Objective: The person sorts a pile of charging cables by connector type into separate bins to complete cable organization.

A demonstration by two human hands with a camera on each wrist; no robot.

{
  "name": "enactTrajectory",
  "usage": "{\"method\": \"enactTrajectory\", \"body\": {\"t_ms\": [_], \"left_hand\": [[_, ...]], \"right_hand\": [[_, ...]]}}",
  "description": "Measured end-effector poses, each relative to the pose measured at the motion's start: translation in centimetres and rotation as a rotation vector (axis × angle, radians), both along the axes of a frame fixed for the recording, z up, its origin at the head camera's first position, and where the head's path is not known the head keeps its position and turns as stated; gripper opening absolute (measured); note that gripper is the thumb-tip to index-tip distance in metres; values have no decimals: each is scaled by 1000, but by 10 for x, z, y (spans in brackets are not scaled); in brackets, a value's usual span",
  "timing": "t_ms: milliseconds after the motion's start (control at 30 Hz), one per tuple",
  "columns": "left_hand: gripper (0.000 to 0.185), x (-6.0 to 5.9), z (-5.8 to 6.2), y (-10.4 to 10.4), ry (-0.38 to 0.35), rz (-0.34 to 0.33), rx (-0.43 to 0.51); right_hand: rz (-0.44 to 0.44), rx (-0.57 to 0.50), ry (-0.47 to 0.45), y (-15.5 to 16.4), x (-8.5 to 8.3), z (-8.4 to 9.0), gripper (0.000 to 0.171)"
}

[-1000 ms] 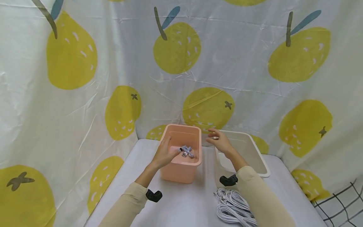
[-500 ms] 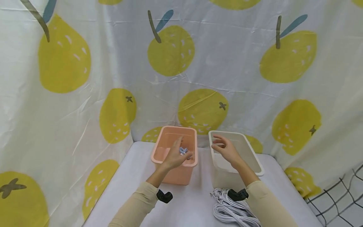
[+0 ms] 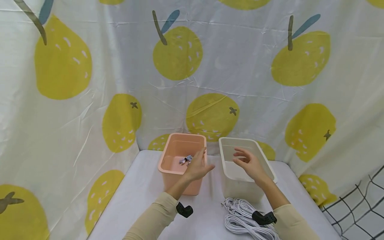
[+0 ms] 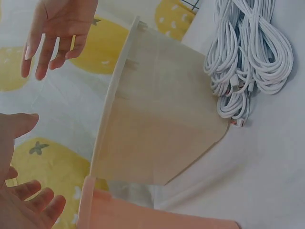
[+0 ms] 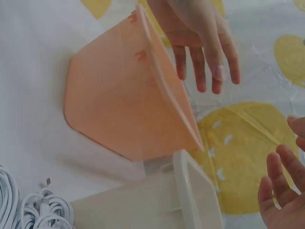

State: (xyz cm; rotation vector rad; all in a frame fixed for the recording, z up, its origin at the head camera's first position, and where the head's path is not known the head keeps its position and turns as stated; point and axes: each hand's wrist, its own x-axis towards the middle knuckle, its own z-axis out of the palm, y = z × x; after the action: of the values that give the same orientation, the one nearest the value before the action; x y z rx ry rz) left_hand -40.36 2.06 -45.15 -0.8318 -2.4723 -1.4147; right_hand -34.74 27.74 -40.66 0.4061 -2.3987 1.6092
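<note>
In the head view my left hand (image 3: 198, 168) hovers over the right edge of a peach-pink plastic bin (image 3: 169, 185), fingers extended and holding nothing. Inside that bin lie small bundled cables (image 3: 186, 160), partly hidden by the hand. Over the cream plastic bin (image 3: 241, 190) hangs my right hand (image 3: 251, 166), its fingers relaxed and slightly bent, with nothing in them. No cables show inside the cream bin. Coiled white cables (image 3: 243, 216) lie on the table in front of it, partly covered by the right forearm. Both palms appear apart from the bins in the wrist views.
The two bins stand side by side with a narrow gap between them on a white-covered table (image 3: 210, 223). A lemon-print curtain (image 3: 258, 66) hangs close behind and on both sides. Black-lined grid fabric (image 3: 360, 206) shows at the lower right.
My left hand has moved right, across the pink bin to its right edge. The right hand has shifted right, from the cream bin's left edge to above its opening. The head view has turned slightly.
</note>
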Motion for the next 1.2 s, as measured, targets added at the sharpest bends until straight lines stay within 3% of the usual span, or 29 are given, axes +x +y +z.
{"method": "enactTrajectory", "body": {"t_ms": [300, 533, 700, 867, 1200], "left_hand": [[86, 13, -4, 31, -22, -56, -49], [86, 15, -11, 55, -38, -111, -38], [86, 14, -22, 67, -58, -99, -24], [79, 16, -30, 78, -7, -57, -17], [77, 17, -45, 86, 36, -40, -62]], "right_hand": [[-10, 31, 26, 25, 30, -12, 48], [-6, 64, 32, 40, 52, -27, 45], [2, 49, 4, 43, 63, -39, 44], [6, 70, -54, 46, 73, -55, 39], [19, 139, -124, 61, 82, -103, 40]]}}
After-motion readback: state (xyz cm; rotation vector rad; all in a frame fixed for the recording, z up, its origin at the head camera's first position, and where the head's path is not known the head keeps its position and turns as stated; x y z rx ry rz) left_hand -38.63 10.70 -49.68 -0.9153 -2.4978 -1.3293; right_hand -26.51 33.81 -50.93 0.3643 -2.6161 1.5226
